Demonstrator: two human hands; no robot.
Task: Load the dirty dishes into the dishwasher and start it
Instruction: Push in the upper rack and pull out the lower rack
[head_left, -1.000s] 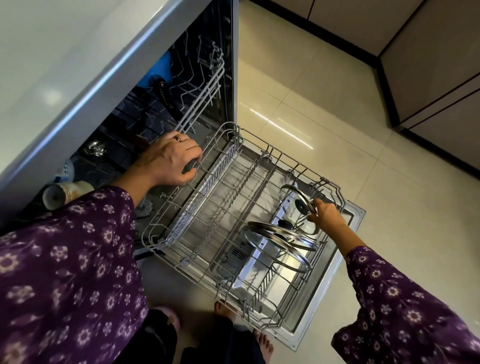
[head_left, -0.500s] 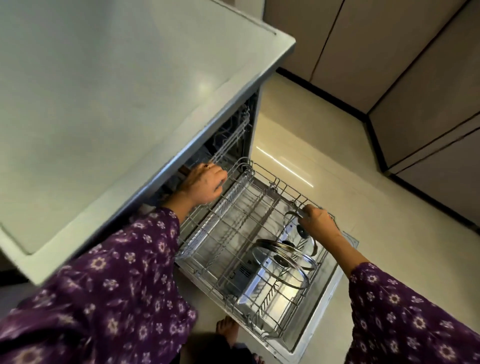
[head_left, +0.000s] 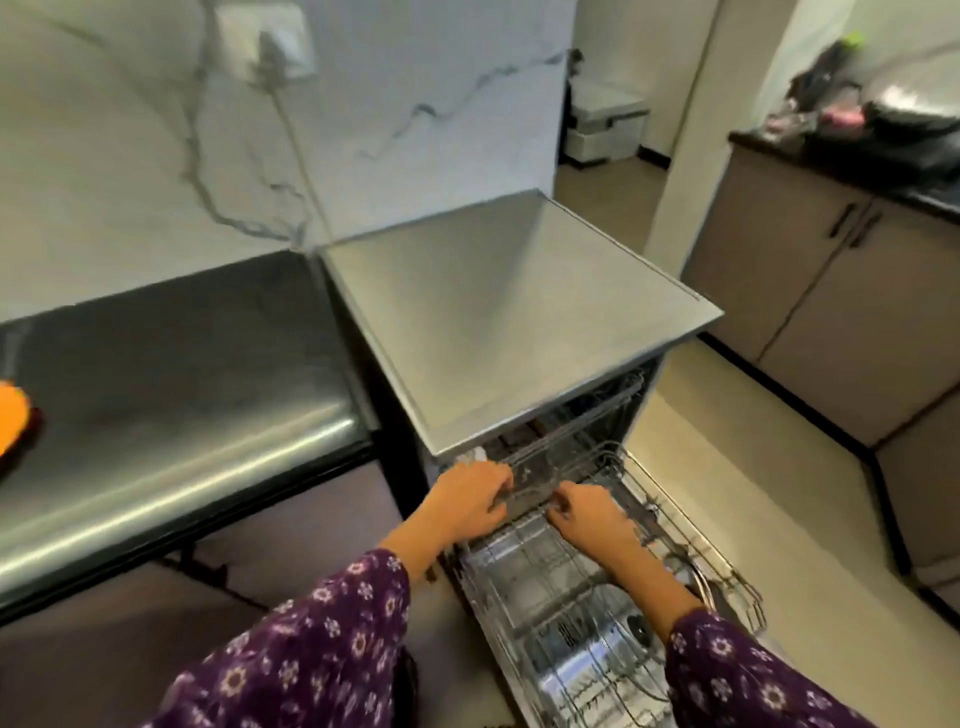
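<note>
Gripping upper rack (head_left: 537, 462) (its front edge): left hand (head_left: 467, 501), right hand (head_left: 589, 517).

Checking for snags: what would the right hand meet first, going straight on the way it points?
The front rail of the upper rack: fingers of the right hand seem to grip it, though blurred.

Blur hides how the left hand (head_left: 467, 501) and right hand (head_left: 589, 514) meet the upper rack (head_left: 566, 447). The left edge cuts off an orange thing (head_left: 10, 415); far clutter (head_left: 841, 104) is unreadable.
</note>
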